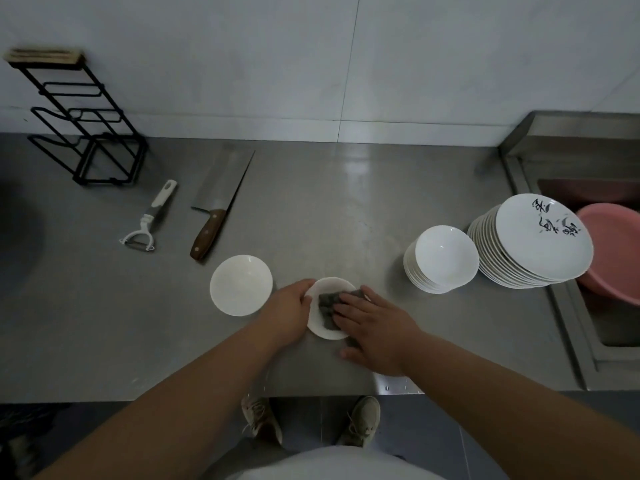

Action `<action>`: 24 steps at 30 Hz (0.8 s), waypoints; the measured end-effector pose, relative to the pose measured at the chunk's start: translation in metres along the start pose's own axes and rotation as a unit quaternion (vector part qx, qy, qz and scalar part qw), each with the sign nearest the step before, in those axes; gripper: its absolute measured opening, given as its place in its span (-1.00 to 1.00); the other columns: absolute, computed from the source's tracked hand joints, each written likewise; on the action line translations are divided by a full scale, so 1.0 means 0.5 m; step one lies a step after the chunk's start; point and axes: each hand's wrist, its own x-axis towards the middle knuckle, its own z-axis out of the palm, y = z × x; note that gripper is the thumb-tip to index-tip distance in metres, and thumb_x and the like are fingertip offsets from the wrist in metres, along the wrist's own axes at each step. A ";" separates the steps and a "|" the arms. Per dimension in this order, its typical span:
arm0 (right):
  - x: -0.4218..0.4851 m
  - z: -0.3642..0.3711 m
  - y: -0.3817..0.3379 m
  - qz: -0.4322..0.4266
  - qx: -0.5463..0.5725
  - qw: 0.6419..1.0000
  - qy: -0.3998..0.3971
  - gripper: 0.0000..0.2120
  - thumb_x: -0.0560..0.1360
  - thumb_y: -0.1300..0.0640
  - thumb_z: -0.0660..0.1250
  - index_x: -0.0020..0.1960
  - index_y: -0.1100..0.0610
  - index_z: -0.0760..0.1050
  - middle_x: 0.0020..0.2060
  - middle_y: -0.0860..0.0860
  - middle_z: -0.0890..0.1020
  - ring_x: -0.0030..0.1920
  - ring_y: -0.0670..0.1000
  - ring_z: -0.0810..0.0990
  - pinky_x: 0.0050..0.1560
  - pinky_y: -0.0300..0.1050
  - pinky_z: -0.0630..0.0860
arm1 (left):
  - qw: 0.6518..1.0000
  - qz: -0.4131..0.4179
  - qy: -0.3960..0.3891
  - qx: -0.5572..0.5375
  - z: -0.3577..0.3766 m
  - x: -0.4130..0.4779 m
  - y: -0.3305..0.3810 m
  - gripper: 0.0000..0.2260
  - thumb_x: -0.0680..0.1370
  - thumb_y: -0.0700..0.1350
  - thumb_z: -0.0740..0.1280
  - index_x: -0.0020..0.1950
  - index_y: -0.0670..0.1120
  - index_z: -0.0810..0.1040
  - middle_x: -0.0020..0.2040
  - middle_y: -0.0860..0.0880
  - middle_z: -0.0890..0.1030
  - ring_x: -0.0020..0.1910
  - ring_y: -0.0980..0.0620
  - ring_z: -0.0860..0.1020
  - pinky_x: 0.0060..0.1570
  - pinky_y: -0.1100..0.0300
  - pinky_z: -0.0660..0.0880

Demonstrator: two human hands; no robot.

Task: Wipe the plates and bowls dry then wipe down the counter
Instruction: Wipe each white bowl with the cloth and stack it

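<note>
Where counter [346, 202] meets wall [242, 64] (tiled), rack [90, 111] stands.

Bowl stack [440, 259] left of plate stack [533, 244]

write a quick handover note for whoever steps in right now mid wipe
Left hand: grip on the rim of the small bowl, near the counter's front edge.
Right hand: fingers flat, pressing the grey cloth into that bowl.
Done: one white bowl lies apart on the left, probably already wiped.
Left: finish this bowl, then the bowl stack and plate stack on the right, then the counter. A knife and peeler lie at the back left.
</note>
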 end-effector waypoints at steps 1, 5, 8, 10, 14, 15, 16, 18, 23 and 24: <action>-0.001 0.008 -0.003 0.012 -0.013 1.000 -0.007 -0.27 0.61 -0.39 0.08 0.57 0.08 0.39 0.56 0.04 0.41 0.64 0.08 0.21 0.60 0.17 -0.06 | 1.000 -0.007 0.012 -0.012 0.000 -0.001 0.002 -0.67 0.68 -0.08 0.23 0.45 0.07 0.49 0.32 0.05 0.61 0.28 0.00 0.57 0.29 0.16 0.43; 0.014 0.028 -0.051 0.088 0.045 0.995 0.020 -0.20 0.62 -0.42 0.00 0.59 0.13 0.35 0.58 0.11 0.37 0.63 0.12 0.20 0.59 0.18 -0.06 | 0.995 -0.059 0.023 -0.078 0.034 -0.034 0.011 -0.51 0.63 -0.03 0.35 0.54 0.06 0.33 0.34 0.04 0.56 0.25 -0.01 0.58 0.27 0.10 0.47; 0.022 0.034 -0.065 0.093 0.065 0.993 0.038 -0.23 0.64 -0.41 -0.05 0.57 0.11 0.40 0.57 0.11 0.39 0.63 0.13 0.23 0.58 0.17 -0.05 | 0.996 -0.047 0.018 -0.079 0.048 -0.046 0.008 -0.58 0.61 -0.15 0.33 0.45 0.06 0.39 0.32 0.01 0.57 0.24 -0.02 0.56 0.16 0.16 0.43; 0.013 0.034 -0.050 0.053 0.040 0.997 0.036 -0.28 0.62 -0.39 0.03 0.55 0.07 0.43 0.53 0.08 0.45 0.60 0.12 0.30 0.58 0.13 -0.04 | 0.999 -0.014 -0.003 -0.046 0.028 -0.021 0.010 -0.57 0.63 -0.21 0.27 0.49 0.05 0.41 0.37 0.00 0.56 0.33 -0.05 0.53 0.22 0.23 0.38; -0.004 0.024 -0.020 0.011 0.037 0.999 0.034 -0.27 0.63 -0.37 -0.02 0.64 0.04 0.27 0.62 0.05 0.29 0.66 0.09 0.11 0.65 0.06 -0.21 | 0.995 -0.006 -0.071 0.065 -0.006 0.032 0.027 -0.49 0.71 -0.14 0.20 0.64 0.13 0.22 0.56 -0.06 0.40 0.49 -0.09 0.41 0.43 0.20 0.28; -0.004 0.023 -0.020 0.016 0.042 0.999 0.027 -0.26 0.63 -0.37 -0.03 0.65 0.04 0.22 0.64 0.05 0.25 0.67 0.09 0.06 0.63 0.05 -0.25 | 0.997 -0.011 -0.056 0.056 -0.003 0.028 0.028 -0.49 0.70 -0.11 0.22 0.64 0.15 0.22 0.55 -0.05 0.42 0.47 -0.09 0.43 0.43 0.17 0.30; -0.003 0.023 -0.024 0.026 0.045 0.998 0.023 -0.25 0.63 -0.37 -0.03 0.67 0.04 0.18 0.65 0.06 0.21 0.67 0.09 0.03 0.63 0.04 -0.28 | 0.999 -0.020 -0.029 0.030 0.005 0.016 0.026 -0.48 0.69 -0.07 0.27 0.63 0.13 0.23 0.52 -0.03 0.45 0.44 -0.07 0.47 0.41 0.15 0.34; 0.000 0.026 -0.037 0.045 0.057 0.997 0.028 -0.24 0.64 -0.39 -0.10 0.68 0.05 0.13 0.66 0.07 0.16 0.68 0.09 0.00 0.64 0.05 -0.29 | 0.998 -0.034 0.019 -0.046 0.032 -0.029 0.023 -0.44 0.62 -0.05 0.36 0.59 0.08 0.27 0.44 0.01 0.52 0.35 -0.05 0.53 0.30 0.13 0.42; 0.000 0.034 -0.046 0.050 0.068 0.996 0.031 -0.21 0.65 -0.39 -0.20 0.64 0.09 0.26 0.61 0.11 0.29 0.65 0.13 0.14 0.63 0.18 -0.04 | 0.995 -0.024 0.009 -0.094 0.068 -0.054 0.022 -0.51 0.59 -0.20 0.32 0.51 0.06 0.34 0.34 0.05 0.53 0.29 0.01 0.54 0.24 0.18 0.42; 0.001 0.030 -0.039 0.039 0.075 0.996 0.024 -0.24 0.65 -0.38 -0.13 0.64 0.08 0.27 0.61 0.11 0.30 0.65 0.14 0.15 0.64 0.19 -0.01 | 0.995 -0.013 -0.016 -0.096 0.056 -0.039 0.022 -0.52 0.59 -0.20 0.29 0.49 0.09 0.37 0.33 0.07 0.54 0.29 0.01 0.55 0.27 0.14 0.45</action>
